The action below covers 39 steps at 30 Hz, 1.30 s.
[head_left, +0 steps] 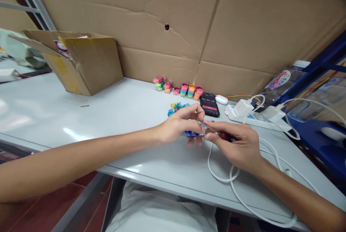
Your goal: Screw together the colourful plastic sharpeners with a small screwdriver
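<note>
In the head view, my left hand is closed around a blue translucent plastic piece, mostly covered by its fingers. My right hand grips a screwdriver by its dark red and black handle. The thin metal shaft points left to the blue piece, and both hands meet there above the table. The fingers hide the exact contact at the tip. Just behind my left hand lies a small pile of see-through plastic parts in turquoise, green and yellow.
Several stacks of colourful small pieces line the cardboard wall. A phone with a running timer lies beside a white case. To the right are a power strip, white cables and a bottle. An open cardboard box stands left.
</note>
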Tool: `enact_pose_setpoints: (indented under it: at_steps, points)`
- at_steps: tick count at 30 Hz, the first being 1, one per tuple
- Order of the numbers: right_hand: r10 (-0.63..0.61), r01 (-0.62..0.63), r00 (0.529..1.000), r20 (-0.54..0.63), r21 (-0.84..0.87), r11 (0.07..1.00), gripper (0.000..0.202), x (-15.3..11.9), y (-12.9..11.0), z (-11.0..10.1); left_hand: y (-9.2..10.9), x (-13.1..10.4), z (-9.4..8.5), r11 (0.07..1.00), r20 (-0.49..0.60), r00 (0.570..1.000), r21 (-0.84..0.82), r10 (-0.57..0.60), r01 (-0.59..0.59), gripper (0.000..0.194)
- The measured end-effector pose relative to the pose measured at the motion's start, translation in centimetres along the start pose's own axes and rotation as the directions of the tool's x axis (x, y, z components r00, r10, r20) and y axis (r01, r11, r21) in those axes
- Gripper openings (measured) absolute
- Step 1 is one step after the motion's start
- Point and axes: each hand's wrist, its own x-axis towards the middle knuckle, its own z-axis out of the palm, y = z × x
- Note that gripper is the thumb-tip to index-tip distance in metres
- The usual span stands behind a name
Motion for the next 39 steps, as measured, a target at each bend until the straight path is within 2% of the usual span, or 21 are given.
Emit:
enact_pose_setpoints:
  at_steps: [4, 7, 10, 12, 14, 16, 19, 21, 23, 26, 30, 32, 35, 39]
  points:
    - [-0.094, 0.092, 0.991, 0.092, 0.023, 0.995, 0.020, 0.0, -0.5, 0.4, 0.0, -0.1, 0.3, 0.994, 0.057, 0.998, 0.114, 0.000, -0.006, 0.031]
    - [-0.113, 0.121, 0.987, 0.116, -0.070, 0.990, 0.021, 0.3, -0.7, 0.5, -0.1, 0.3, 0.3, 0.963, 0.028, 1.000, 0.268, -0.011, 0.003, 0.028]
    - [-0.034, 0.039, 0.999, 0.038, -0.140, 0.989, 0.012, 0.6, -0.8, 0.1, 0.2, 0.6, -0.2, 0.910, -0.059, 0.997, 0.414, 0.042, -0.014, 0.039]
    - [0.049, -0.042, 0.998, 0.045, -0.146, 0.988, 0.015, 0.7, -0.7, -0.3, 0.5, 0.6, -0.7, 0.828, -0.044, 0.986, 0.550, 0.161, -0.111, 0.049]
    - [0.116, -0.102, 0.990, 0.082, -0.157, 0.982, 0.017, 0.6, -0.4, -0.7, 1.0, 0.4, -1.2, 0.703, 0.043, 0.947, 0.659, 0.319, -0.266, 0.049]
    - [0.147, -0.128, 0.983, 0.109, -0.161, 0.979, 0.017, 0.5, -0.2, -1.0, 1.5, 0.1, -1.5, 0.593, 0.144, 0.883, 0.691, 0.447, -0.413, 0.044]
    - [0.152, -0.133, 0.975, 0.160, -0.124, 0.983, 0.017, 0.4, -0.3, -1.1, 2.0, -0.2, -1.6, 0.520, 0.230, 0.812, 0.668, 0.536, -0.532, 0.045]
    - [0.133, -0.116, 0.972, 0.193, -0.098, 0.988, 0.018, 0.4, -0.6, -1.0, 2.1, -0.3, -1.4, 0.501, 0.263, 0.801, 0.665, 0.537, -0.554, 0.046]
    - [0.114, -0.098, 0.974, 0.193, -0.093, 0.991, 0.019, 0.5, -0.9, -1.1, 2.1, -0.4, -1.3, 0.491, 0.287, 0.812, 0.678, 0.509, -0.547, 0.046]
    - [0.110, -0.097, 0.978, 0.177, -0.084, 0.992, 0.017, 0.5, -1.2, -1.4, 1.9, -0.4, -1.1, 0.551, 0.240, 0.838, 0.660, 0.490, -0.511, 0.047]
    - [0.138, -0.118, 0.977, 0.164, -0.128, 0.985, 0.024, 0.5, -1.5, -1.8, 1.9, -0.2, -0.9, 0.771, -0.061, 0.900, 0.543, 0.432, -0.333, 0.048]
    - [0.163, -0.139, 0.976, 0.142, -0.164, 0.977, 0.026, 0.6, -1.7, -2.0, 2.1, 0.1, -1.0, 0.843, -0.149, 0.917, 0.470, 0.370, -0.264, 0.054]
    - [0.158, -0.136, 0.978, 0.140, -0.156, 0.978, 0.027, 0.8, -1.9, -1.9, 2.1, 0.6, -1.4, 0.900, -0.172, 0.943, 0.385, 0.286, -0.203, 0.063]
    - [0.172, -0.145, 0.964, 0.205, -0.137, 0.980, 0.025, 0.8, -1.6, -1.7, 1.8, 1.0, -2.1, 0.946, -0.143, 0.977, 0.306, 0.159, -0.109, 0.046]
